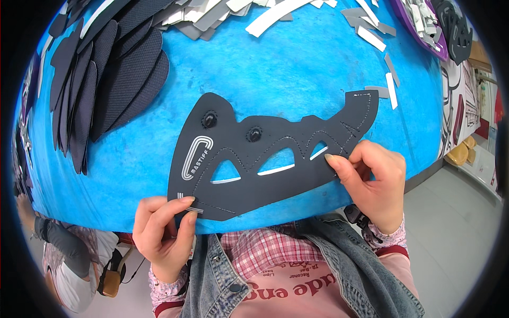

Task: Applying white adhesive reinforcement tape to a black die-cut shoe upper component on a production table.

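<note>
A flat black shoe upper panel (265, 185) hangs between my two hands near the front edge of the blue table. It has three cut-out windows, dotted stitch lines, two dark raised round bumps and white printed markings. White edging shows along the bottoms of the windows. My left hand (164, 228) pinches the lower left corner with thumb and fingers. Over at the right end, my right hand (374, 180) grips the lower edge, its thumb on the face beside the smallest window. The fingertips behind the panel are hidden.
Blue cloth (254, 69) covers the table. Dark textured oval pieces (132, 85) are stacked at the far left. White and grey strips (212, 16) lie along the back and right. A purple tray (400, 16) holds more strips. Another person (74, 259) sits at the lower left.
</note>
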The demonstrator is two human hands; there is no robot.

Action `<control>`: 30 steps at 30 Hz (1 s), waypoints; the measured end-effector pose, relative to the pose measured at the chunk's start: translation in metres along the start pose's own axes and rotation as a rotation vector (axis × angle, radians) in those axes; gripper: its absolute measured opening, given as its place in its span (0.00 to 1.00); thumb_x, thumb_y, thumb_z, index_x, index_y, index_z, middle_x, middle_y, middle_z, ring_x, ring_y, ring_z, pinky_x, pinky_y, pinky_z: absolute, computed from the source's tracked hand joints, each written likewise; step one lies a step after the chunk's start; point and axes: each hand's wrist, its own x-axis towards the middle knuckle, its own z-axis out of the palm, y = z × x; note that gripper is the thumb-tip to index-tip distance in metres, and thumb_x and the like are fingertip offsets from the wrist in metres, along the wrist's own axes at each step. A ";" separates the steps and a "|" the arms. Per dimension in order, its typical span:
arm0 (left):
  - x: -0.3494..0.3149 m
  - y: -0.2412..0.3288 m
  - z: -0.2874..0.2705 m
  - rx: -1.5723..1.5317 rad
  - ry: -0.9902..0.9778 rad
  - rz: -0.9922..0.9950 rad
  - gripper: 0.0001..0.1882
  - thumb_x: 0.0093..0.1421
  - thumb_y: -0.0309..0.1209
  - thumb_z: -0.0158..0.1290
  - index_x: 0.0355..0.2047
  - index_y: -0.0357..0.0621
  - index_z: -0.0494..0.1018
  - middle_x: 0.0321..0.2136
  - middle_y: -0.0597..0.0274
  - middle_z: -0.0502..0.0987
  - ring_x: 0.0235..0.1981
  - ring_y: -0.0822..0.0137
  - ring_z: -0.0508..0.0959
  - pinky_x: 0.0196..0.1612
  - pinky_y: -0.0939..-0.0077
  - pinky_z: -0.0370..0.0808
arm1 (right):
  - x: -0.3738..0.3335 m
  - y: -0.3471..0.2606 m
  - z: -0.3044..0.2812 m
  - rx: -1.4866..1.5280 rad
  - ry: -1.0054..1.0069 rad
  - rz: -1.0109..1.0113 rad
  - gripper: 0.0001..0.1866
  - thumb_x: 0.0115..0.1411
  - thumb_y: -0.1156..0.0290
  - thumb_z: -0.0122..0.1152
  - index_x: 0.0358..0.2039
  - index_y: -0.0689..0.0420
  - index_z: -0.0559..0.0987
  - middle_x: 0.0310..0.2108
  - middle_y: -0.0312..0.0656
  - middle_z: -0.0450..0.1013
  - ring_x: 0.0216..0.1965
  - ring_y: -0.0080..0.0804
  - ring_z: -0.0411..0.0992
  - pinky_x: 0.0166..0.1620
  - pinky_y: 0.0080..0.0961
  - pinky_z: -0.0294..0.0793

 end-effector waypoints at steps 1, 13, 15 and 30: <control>0.000 0.000 0.000 -0.001 0.002 -0.002 0.15 0.47 0.20 0.64 0.38 0.43 0.80 0.28 0.67 0.71 0.15 0.84 0.57 0.18 0.86 0.51 | 0.000 -0.001 0.000 -0.007 0.009 -0.008 0.19 0.51 0.75 0.71 0.16 0.60 0.67 0.12 0.34 0.65 0.13 0.17 0.62 0.16 0.17 0.56; 0.000 -0.001 0.001 -0.016 0.015 -0.001 0.15 0.47 0.19 0.64 0.37 0.43 0.81 0.28 0.67 0.71 0.15 0.83 0.57 0.18 0.86 0.52 | 0.002 0.000 -0.001 -0.316 0.088 -0.280 0.18 0.49 0.65 0.73 0.17 0.54 0.69 0.12 0.35 0.63 0.11 0.27 0.62 0.16 0.28 0.54; 0.000 0.000 0.000 -0.007 0.013 -0.005 0.16 0.46 0.19 0.64 0.38 0.43 0.81 0.28 0.67 0.71 0.15 0.83 0.57 0.18 0.86 0.52 | -0.003 -0.002 0.007 -0.202 0.107 -0.446 0.12 0.52 0.61 0.69 0.24 0.53 0.76 0.16 0.33 0.62 0.15 0.25 0.61 0.18 0.27 0.56; 0.000 0.001 0.001 -0.024 0.001 -0.016 0.17 0.46 0.18 0.64 0.38 0.43 0.81 0.28 0.67 0.71 0.16 0.83 0.57 0.19 0.85 0.54 | -0.009 -0.010 0.025 -0.322 -0.163 -0.690 0.33 0.58 0.41 0.51 0.60 0.45 0.73 0.23 0.31 0.49 0.25 0.26 0.52 0.29 0.25 0.54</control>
